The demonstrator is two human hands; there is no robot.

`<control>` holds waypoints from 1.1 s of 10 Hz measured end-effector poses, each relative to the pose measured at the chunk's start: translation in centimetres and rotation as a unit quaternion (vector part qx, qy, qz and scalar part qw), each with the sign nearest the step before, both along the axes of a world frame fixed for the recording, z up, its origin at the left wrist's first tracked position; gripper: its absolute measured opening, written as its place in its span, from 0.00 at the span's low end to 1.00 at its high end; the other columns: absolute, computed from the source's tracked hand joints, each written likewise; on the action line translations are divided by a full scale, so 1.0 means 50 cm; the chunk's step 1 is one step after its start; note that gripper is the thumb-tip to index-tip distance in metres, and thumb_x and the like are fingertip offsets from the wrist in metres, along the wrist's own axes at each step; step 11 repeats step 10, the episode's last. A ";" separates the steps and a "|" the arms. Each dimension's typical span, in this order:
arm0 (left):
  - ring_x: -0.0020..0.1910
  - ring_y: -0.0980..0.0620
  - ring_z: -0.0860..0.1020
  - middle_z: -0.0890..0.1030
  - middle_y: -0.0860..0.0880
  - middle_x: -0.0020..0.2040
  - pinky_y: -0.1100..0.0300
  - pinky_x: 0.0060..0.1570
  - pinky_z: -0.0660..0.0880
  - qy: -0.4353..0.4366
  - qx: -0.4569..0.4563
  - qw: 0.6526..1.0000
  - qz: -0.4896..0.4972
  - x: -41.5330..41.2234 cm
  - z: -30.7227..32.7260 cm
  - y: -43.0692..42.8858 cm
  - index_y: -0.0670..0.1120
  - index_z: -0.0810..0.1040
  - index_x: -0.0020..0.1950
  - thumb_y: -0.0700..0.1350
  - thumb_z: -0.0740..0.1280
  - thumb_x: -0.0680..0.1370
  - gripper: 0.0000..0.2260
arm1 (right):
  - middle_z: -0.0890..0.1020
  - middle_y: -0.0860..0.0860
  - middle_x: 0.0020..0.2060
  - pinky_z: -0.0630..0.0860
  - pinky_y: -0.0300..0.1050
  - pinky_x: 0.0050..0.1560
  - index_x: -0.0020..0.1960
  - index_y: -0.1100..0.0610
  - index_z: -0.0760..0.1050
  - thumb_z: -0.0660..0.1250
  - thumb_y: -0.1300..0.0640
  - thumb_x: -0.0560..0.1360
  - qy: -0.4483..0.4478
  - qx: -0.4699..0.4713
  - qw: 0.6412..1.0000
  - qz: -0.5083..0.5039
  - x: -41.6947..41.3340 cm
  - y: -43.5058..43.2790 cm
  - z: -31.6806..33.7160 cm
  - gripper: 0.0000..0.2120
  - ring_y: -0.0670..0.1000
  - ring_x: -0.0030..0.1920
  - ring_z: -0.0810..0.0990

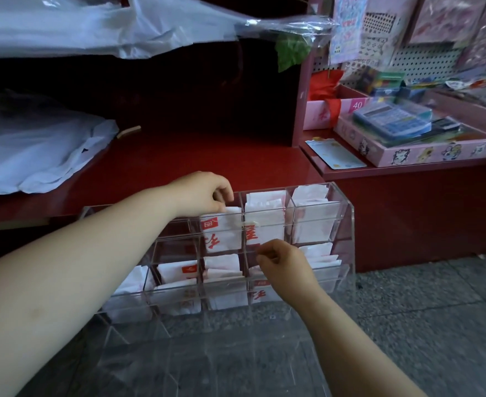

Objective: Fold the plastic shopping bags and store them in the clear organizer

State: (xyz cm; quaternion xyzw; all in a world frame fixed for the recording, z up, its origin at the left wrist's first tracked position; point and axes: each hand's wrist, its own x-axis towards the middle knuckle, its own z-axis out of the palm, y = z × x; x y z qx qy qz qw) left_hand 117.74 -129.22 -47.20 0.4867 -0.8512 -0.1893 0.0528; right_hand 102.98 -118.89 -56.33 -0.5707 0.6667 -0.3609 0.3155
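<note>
The organizer stands in front of the red surface, its lower edge down by the grey floor. Most of its compartments hold folded white bags with red print; the upper row's left compartment has none.

The left grip reaches to the upper row. Its fingers are curled over the top edge of a folded bag that sits upright in the second filled-from-left compartment, partly pushed in.

The right grip hangs in front of the organizer's middle, fingers curled and thumb close to the forefinger. Whether it pinches anything I cannot tell.

Loose bags lie heaped on the surface at the left, well apart from the organizer, and another sheet of plastic drapes overhead. To the right, on a raised ledge, a pink tray carries a blue calculator.
</note>
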 end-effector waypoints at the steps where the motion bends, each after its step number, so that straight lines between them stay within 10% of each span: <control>1: 0.47 0.53 0.76 0.76 0.56 0.41 0.58 0.52 0.74 -0.016 -0.023 1.000 -0.002 -0.002 -0.007 -0.003 0.48 0.77 0.49 0.42 0.69 0.73 0.06 | 0.81 0.53 0.48 0.72 0.38 0.42 0.57 0.59 0.75 0.59 0.61 0.77 0.022 -0.003 1.000 -0.003 -0.008 0.000 -0.002 0.10 0.48 0.42 0.75; 5: 0.49 0.55 0.72 0.75 0.55 0.45 0.60 0.48 0.67 0.160 -0.218 0.959 0.091 0.070 -0.058 0.095 0.44 0.80 0.48 0.39 0.66 0.75 0.05 | 0.79 0.51 0.54 0.71 0.44 0.52 0.57 0.56 0.75 0.60 0.58 0.76 0.221 -0.021 0.975 0.010 -0.011 0.013 -0.021 0.11 0.52 0.55 0.74; 7: 0.52 0.48 0.80 0.82 0.48 0.51 0.57 0.53 0.69 0.057 -0.198 0.975 0.082 0.168 -0.180 0.222 0.44 0.80 0.52 0.47 0.68 0.70 0.13 | 0.82 0.57 0.50 0.70 0.48 0.51 0.51 0.61 0.80 0.65 0.65 0.72 0.255 -0.083 0.963 0.021 0.008 0.039 -0.050 0.10 0.60 0.52 0.76; 8: 0.74 0.51 0.56 0.55 0.49 0.76 0.57 0.71 0.50 -0.085 -0.085 0.985 0.123 0.179 -0.203 0.253 0.48 0.53 0.75 0.51 0.61 0.78 0.29 | 0.78 0.55 0.58 0.67 0.47 0.61 0.59 0.60 0.77 0.63 0.65 0.73 0.264 -0.070 0.961 0.040 0.024 0.057 -0.049 0.15 0.57 0.61 0.73; 9: 0.76 0.51 0.42 0.40 0.50 0.77 0.56 0.71 0.36 -0.151 -0.039 0.981 0.114 0.169 -0.202 0.276 0.50 0.39 0.75 0.53 0.56 0.80 0.31 | 0.71 0.49 0.66 0.58 0.40 0.68 0.66 0.54 0.70 0.61 0.62 0.76 0.272 -0.054 0.959 0.058 0.023 0.075 -0.050 0.19 0.50 0.69 0.64; 11: 0.76 0.50 0.49 0.48 0.50 0.77 0.56 0.72 0.44 -0.080 -0.085 0.987 0.108 0.183 -0.189 0.312 0.50 0.49 0.76 0.53 0.58 0.79 0.29 | 0.71 0.49 0.65 0.61 0.39 0.65 0.66 0.54 0.69 0.60 0.61 0.77 0.236 -0.036 0.971 0.016 0.028 0.105 -0.031 0.18 0.50 0.66 0.67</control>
